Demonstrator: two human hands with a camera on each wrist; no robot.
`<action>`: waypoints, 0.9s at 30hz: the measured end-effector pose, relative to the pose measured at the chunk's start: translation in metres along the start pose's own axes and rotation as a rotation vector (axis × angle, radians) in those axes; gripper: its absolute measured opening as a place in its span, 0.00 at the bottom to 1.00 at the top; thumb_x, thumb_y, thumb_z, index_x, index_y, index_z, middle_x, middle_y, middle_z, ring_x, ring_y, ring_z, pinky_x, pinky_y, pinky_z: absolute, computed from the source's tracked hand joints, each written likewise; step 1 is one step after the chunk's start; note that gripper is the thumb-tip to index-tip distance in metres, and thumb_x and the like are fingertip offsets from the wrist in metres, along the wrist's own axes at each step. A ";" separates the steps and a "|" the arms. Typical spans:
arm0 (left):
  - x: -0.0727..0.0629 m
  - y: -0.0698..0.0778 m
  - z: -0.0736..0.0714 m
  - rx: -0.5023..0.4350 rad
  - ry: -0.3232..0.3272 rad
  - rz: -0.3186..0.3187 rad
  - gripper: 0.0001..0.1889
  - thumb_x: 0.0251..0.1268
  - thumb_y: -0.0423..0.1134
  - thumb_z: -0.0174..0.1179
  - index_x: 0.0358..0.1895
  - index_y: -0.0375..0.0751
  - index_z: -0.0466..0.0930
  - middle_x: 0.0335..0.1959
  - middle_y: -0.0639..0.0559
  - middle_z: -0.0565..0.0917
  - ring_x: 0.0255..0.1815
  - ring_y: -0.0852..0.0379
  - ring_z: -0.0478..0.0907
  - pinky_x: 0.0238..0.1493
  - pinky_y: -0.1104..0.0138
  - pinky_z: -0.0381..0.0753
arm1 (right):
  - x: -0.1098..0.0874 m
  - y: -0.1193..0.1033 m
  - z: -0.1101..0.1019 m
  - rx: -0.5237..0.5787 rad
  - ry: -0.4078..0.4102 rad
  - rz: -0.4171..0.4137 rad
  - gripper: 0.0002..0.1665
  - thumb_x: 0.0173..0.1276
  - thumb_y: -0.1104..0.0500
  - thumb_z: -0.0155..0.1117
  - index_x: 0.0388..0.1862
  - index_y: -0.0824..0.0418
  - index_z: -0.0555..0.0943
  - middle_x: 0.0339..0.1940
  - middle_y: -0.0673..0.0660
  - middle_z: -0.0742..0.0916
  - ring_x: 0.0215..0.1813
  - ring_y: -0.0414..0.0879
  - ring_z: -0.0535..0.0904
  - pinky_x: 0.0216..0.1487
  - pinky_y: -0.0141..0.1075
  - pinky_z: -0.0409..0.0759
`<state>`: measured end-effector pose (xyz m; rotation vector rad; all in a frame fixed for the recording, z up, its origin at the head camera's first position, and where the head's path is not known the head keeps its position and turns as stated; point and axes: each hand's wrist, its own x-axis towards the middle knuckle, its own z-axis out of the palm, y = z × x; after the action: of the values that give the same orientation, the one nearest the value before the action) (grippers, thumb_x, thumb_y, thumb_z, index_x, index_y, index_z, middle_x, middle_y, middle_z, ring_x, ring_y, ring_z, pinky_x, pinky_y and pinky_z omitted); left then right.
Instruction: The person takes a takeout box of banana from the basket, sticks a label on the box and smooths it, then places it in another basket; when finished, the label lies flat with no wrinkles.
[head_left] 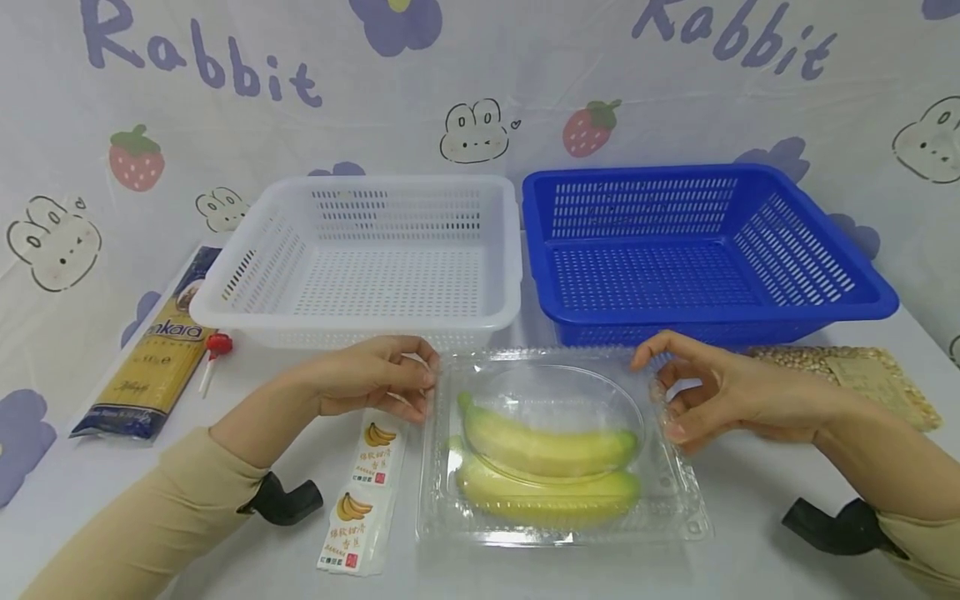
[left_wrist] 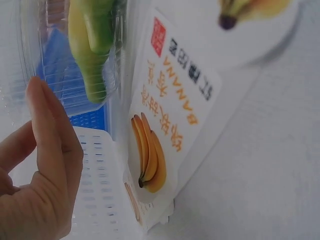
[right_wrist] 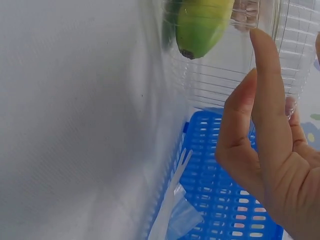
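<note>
A clear plastic clamshell box (head_left: 558, 379) with two yellow-green bananas (head_left: 551, 446) inside lies in front of me, its lid down over them. At its far left edge my left hand (head_left: 378, 379) has thumb and fingertips on the rim. My right hand (head_left: 720, 392) is at the far right edge, thumb on the near side of the rim and bent fingers around it. In the right wrist view the thumb of that hand (right_wrist: 277, 135) overlaps the clear rim. Left of the box lie two white packets (head_left: 352, 529) printed with bananas.
Behind the box stand a white perforated basket (head_left: 360, 321) and a blue one (head_left: 712, 315). At left lie a spaghetti pack (head_left: 153, 358) and a red lollipop (head_left: 217, 345). A bag of pale kernels (head_left: 862, 379) lies at right. A white fork (right_wrist: 170, 195) shows in the right wrist view.
</note>
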<state>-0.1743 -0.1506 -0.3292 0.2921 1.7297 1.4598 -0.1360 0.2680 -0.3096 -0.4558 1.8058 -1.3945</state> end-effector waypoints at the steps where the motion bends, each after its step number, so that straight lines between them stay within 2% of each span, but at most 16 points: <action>1: 0.000 0.000 0.000 -0.004 0.008 0.002 0.13 0.72 0.31 0.52 0.55 0.33 0.63 0.31 0.49 0.80 0.33 0.58 0.83 0.42 0.65 0.88 | 0.000 0.000 0.000 -0.004 0.001 0.000 0.35 0.66 0.67 0.64 0.66 0.48 0.60 0.47 0.56 0.69 0.41 0.42 0.77 0.46 0.51 0.87; 7: 0.001 0.000 0.001 -0.024 0.043 -0.007 0.16 0.72 0.31 0.53 0.57 0.32 0.63 0.34 0.49 0.78 0.34 0.58 0.81 0.43 0.67 0.88 | -0.001 -0.002 0.000 -0.037 0.015 0.013 0.35 0.68 0.66 0.63 0.67 0.47 0.59 0.50 0.59 0.69 0.43 0.44 0.79 0.46 0.53 0.86; 10: -0.001 0.000 0.000 -0.002 0.057 -0.013 0.17 0.72 0.32 0.53 0.59 0.30 0.63 0.37 0.48 0.78 0.37 0.57 0.81 0.45 0.66 0.88 | -0.001 -0.003 0.001 -0.050 0.020 0.019 0.36 0.68 0.65 0.63 0.69 0.47 0.59 0.52 0.61 0.69 0.43 0.45 0.79 0.46 0.53 0.87; 13: -0.003 -0.001 -0.002 0.035 0.074 -0.005 0.19 0.72 0.33 0.54 0.60 0.28 0.64 0.41 0.46 0.77 0.40 0.55 0.81 0.49 0.63 0.88 | -0.002 -0.003 0.000 -0.052 0.020 0.022 0.36 0.70 0.64 0.61 0.70 0.46 0.57 0.54 0.62 0.69 0.44 0.47 0.80 0.46 0.54 0.87; 17: -0.009 -0.002 -0.006 0.087 0.095 0.018 0.21 0.71 0.34 0.55 0.62 0.26 0.65 0.47 0.43 0.78 0.45 0.53 0.83 0.53 0.60 0.86 | -0.004 -0.005 -0.001 -0.063 0.027 0.041 0.37 0.72 0.63 0.58 0.73 0.45 0.55 0.58 0.65 0.68 0.51 0.52 0.79 0.46 0.56 0.86; 21: -0.016 -0.001 -0.007 0.147 0.111 0.029 0.22 0.70 0.34 0.56 0.63 0.28 0.67 0.53 0.40 0.78 0.50 0.52 0.82 0.57 0.59 0.85 | -0.005 -0.011 -0.002 -0.103 0.041 0.078 0.37 0.73 0.61 0.57 0.75 0.44 0.54 0.65 0.69 0.65 0.58 0.58 0.77 0.48 0.55 0.86; 27: -0.028 0.000 -0.009 0.272 0.128 0.027 0.23 0.68 0.36 0.59 0.64 0.34 0.70 0.60 0.38 0.76 0.56 0.48 0.80 0.63 0.59 0.81 | -0.009 -0.020 -0.003 -0.211 0.082 0.118 0.34 0.74 0.56 0.58 0.75 0.43 0.58 0.70 0.68 0.65 0.64 0.59 0.74 0.49 0.51 0.86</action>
<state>-0.1631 -0.1750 -0.3171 0.3724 2.0391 1.2846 -0.1364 0.2695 -0.2874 -0.3982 2.0239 -1.1630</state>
